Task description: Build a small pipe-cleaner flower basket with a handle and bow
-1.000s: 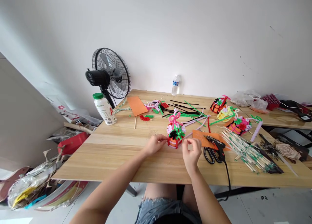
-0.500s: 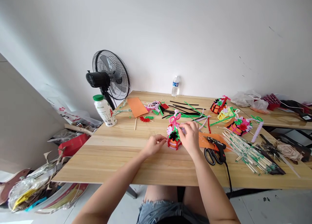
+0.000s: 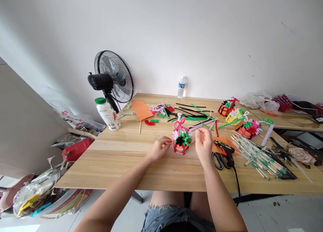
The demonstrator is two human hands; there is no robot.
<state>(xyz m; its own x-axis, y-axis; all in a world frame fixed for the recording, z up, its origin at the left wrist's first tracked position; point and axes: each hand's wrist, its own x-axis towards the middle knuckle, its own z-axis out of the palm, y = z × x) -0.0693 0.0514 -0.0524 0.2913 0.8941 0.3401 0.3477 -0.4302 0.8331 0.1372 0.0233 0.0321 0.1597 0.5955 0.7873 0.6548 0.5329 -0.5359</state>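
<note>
A small orange basket [image 3: 180, 147] with pink, green and black pipe-cleaner flowers and a pink bow on top stands upright on the wooden table [image 3: 113, 164]. At its left side is my left hand [image 3: 160, 148], thumb and fingertips pinched together close to the rim; what lies between them is too small to make out. My right hand [image 3: 204, 142] is raised just right of the basket, apart from it, with its fingers curled in toward the thumb. Whether anything is in that hand is hidden.
Right of my right hand lie a glue gun [image 3: 225, 151], scissors [image 3: 219, 161] and bundled sticks [image 3: 257, 154]. Behind are loose pipe cleaners [image 3: 191, 114], finished baskets [image 3: 248, 128] and a water bottle [image 3: 181, 88]. A white bottle [image 3: 108, 114] and a fan [image 3: 114, 77] stand left.
My right hand has drawn away from the flowers to the right, uncovering the basket's green and lilac right side. My left hand has stayed at the basket's left side.
</note>
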